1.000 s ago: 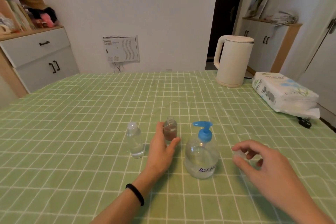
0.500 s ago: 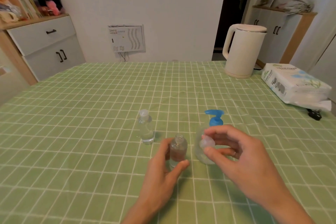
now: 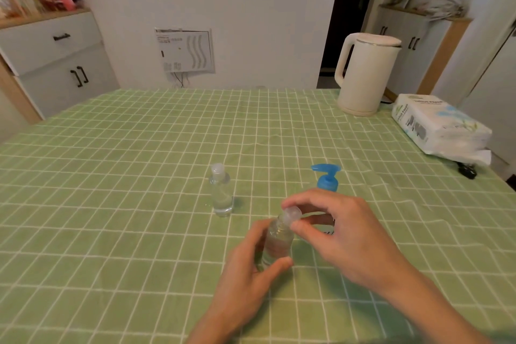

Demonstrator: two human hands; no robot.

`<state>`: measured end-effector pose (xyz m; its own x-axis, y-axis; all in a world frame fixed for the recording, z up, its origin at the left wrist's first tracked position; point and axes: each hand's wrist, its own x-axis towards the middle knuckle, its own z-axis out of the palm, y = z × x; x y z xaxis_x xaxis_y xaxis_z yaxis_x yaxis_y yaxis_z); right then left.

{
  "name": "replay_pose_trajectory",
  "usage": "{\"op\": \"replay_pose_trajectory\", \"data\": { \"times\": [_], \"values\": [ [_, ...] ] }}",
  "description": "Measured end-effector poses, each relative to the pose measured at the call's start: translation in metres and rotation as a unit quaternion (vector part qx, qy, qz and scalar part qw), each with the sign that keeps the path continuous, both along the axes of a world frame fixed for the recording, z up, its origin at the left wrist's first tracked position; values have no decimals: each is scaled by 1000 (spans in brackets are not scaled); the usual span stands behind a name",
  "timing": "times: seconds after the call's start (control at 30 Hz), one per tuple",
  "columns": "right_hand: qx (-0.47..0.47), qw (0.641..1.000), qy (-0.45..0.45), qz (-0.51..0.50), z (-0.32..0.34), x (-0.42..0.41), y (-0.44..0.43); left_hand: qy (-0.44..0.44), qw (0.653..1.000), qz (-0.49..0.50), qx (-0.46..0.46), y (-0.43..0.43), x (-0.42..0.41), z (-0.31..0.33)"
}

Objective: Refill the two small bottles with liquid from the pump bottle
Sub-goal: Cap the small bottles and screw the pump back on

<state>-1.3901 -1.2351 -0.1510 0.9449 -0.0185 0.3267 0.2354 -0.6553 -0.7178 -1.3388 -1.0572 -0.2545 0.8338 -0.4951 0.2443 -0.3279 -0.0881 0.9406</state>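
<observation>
My left hand grips a small clear bottle by its body, held slightly tilted near the table's front middle. My right hand pinches a clear cap right at that bottle's neck. Whether the cap is seated I cannot tell. A second small clear bottle with its cap on stands upright to the left, apart from both hands. The pump bottle with a blue pump head stands behind my right hand, its clear body mostly hidden.
A green checked cloth covers the table. A cream electric kettle stands at the back right, with a white tissue pack and a black plug near the right edge. Cabinets stand beyond the table.
My left hand has drawn the small bottle toward me and lifted it. My right hand has brought the cap from the right of the pump bottle onto the bottle's neck.
</observation>
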Motion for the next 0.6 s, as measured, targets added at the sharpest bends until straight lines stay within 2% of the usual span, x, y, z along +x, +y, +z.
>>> {"op": "replay_pose_trajectory", "data": {
  "times": [0.23, 0.4, 0.53, 0.6],
  "values": [
    [-101, 994, 26, 44, 9, 2, -3, 0, 1000, -16, -3, 0, -3, 5],
    [-177, 983, 40, 3, 14, -1, -6, -22, 1000, -7, 4, 2, -3, 7],
    [-161, 983, 56, 71, 16, -8, -9, -30, 1000, -10, 2, 1, -2, 7],
    [-167, 983, 49, 58, 13, -11, -11, -36, 999, -8, 13, 1, -2, 5]
  ]
}}
